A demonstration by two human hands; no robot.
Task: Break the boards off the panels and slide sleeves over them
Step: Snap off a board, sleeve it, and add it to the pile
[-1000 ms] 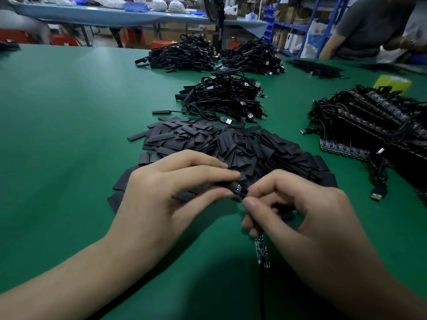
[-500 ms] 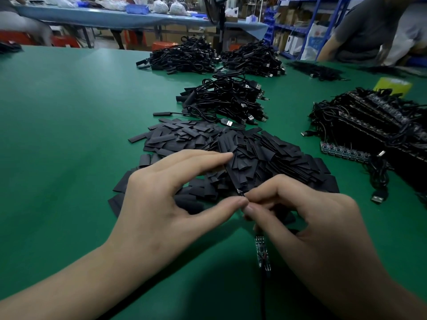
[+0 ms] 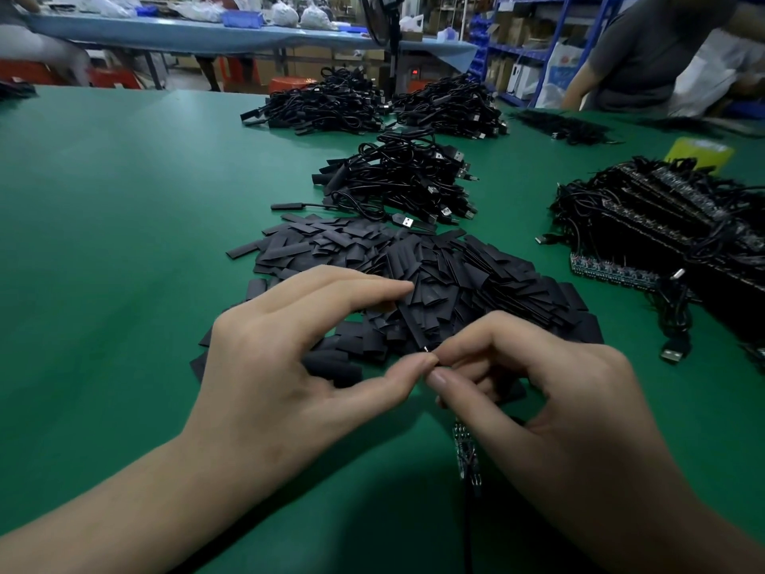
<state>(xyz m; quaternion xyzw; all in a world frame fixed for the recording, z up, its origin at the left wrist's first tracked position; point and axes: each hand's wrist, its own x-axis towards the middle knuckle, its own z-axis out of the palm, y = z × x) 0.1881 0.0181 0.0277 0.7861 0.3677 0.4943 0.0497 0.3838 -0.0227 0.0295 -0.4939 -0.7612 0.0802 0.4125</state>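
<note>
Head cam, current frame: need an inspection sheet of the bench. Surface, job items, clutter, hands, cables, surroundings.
Surface: green mat covers the whole table.
Job's things: sleeve pile mid-table; board panels with wires at right; single board hanging below the right hand.
Clutter: yellow item far right, kind unclear.
Hands: left hand has its fingers extended, thumb tip meeting the right fingertips; right hand pinches the board's top end, grip point hidden.
Cables: USB cable heaps behind the sleeves; loose USB plug at right.
Surroundings: second person far right; blue table and shelving behind.
</note>
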